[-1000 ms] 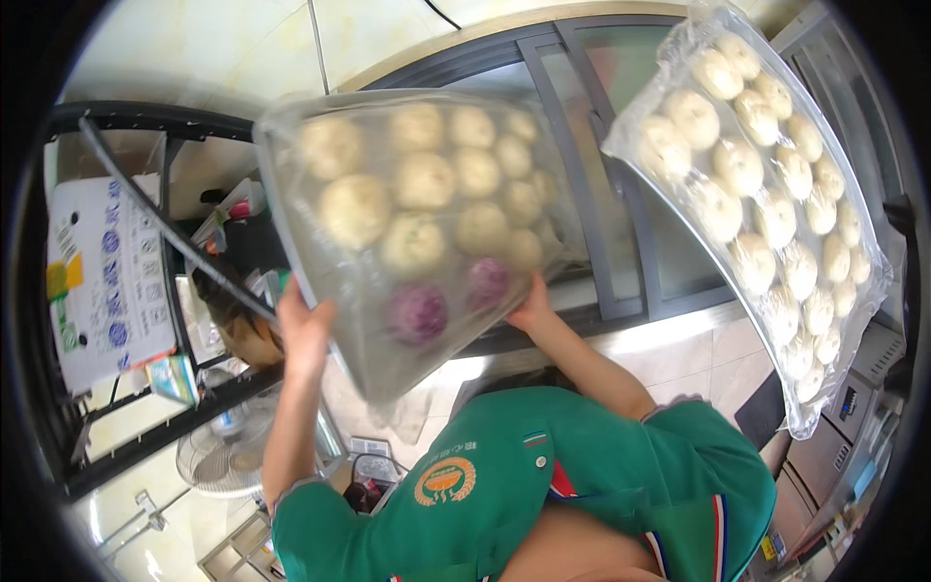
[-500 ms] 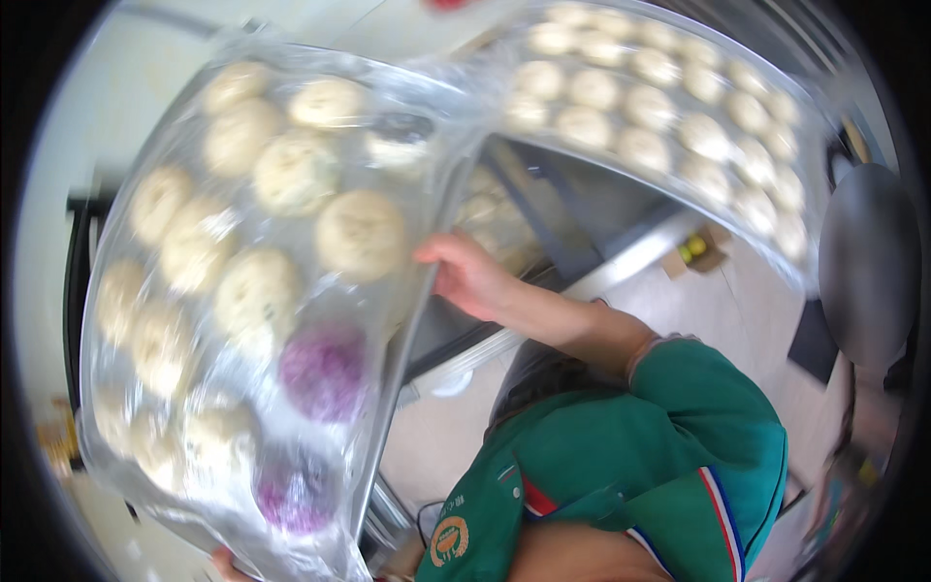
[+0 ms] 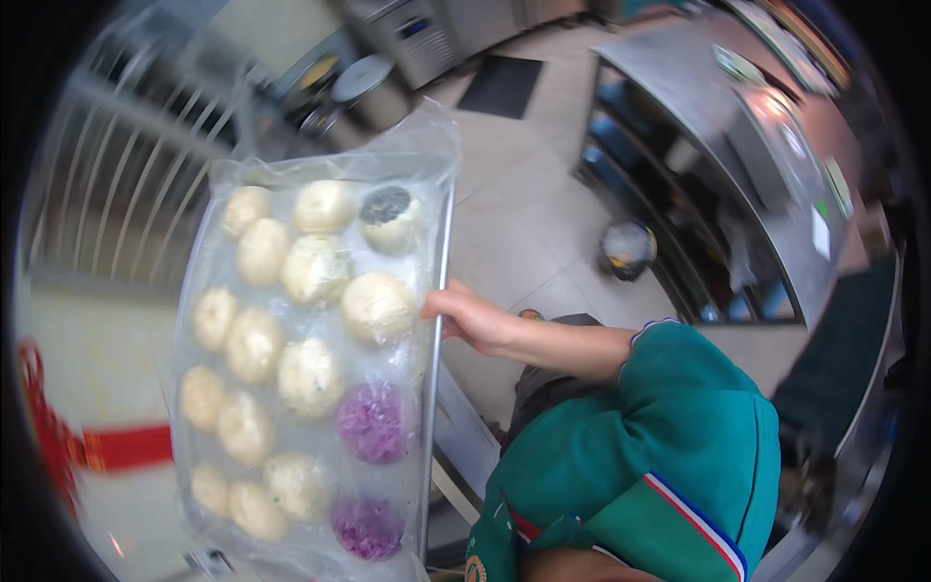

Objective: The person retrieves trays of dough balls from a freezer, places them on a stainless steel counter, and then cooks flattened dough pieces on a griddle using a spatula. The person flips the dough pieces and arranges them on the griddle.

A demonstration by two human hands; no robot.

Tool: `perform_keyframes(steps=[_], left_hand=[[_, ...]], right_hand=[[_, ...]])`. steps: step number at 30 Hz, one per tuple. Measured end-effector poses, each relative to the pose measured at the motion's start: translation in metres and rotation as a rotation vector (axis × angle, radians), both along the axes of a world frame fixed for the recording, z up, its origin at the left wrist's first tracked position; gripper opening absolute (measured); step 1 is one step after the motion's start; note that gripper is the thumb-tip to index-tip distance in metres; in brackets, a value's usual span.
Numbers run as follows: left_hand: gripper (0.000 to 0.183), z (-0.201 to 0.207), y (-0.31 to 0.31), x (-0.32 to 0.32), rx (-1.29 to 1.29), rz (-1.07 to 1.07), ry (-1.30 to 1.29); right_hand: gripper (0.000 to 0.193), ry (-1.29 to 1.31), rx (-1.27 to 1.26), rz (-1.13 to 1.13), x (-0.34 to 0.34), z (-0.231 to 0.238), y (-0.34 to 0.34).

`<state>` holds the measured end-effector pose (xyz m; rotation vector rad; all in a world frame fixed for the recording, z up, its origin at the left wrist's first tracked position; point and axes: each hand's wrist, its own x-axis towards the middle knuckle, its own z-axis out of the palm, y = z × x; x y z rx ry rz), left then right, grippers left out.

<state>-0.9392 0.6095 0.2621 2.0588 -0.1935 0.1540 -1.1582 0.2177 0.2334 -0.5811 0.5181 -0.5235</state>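
Observation:
A metal baking tray (image 3: 438, 369) covered in clear plastic film (image 3: 388, 145) fills the left half of the view. Under the film lie rows of round pale buns (image 3: 254, 344). Two purple buns (image 3: 372, 423) lie along the right side, and one bun with a dark top (image 3: 391, 219) is in the far right corner. My right hand (image 3: 470, 318) is closed on the tray's right edge, thumb on the upper side and fingers going beneath. My left hand is out of the picture. The tray's near end is cut off by the lower rim.
On the right stands a steel worktable (image 3: 679, 87) with dark shelves. A dark bucket (image 3: 627, 249) is on the tiled floor beside it. Farther off are a dark mat (image 3: 499, 85), a steel pot (image 3: 373, 92) and a barred rack (image 3: 126, 184). A red ornament (image 3: 126, 446) hangs at left.
I have turned with the tray; the second tray of buns has left the view and the worktable and floor have come in. The left fingers at the tray's near edge no longer show.

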Motion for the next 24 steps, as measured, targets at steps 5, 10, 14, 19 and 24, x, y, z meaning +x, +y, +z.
perform_keyframes(steps=[5, 10, 14, 19, 24], left_hand=[[0.015, -0.026, -0.108, 0.034, -0.053, -0.439, 0.021], [0.015, -0.071, -0.283, -0.012, 0.058, -0.854, 0.274], [0.022, -0.121, -0.421, -0.091, -0.038, -0.935, 0.439], [0.044, -0.167, -0.598, -0.209, -0.179, -1.157, 0.929], [0.05, -0.224, -0.704, -0.305, 0.003, -1.152, 1.064]], right_hand=[[0.035, 0.175, -0.018, -0.435, -0.147, -0.026, -0.018], [0.047, 0.289, -0.051, -0.734, -0.279, -0.073, -0.066], [0.043, 0.329, -0.021, -0.873, -0.35, -0.111, -0.133], [0.045, 0.304, 0.017, -1.026, -0.449, -0.161, -0.242], [0.037, 0.184, 0.097, -0.903, -0.489, -0.198, -0.275]])
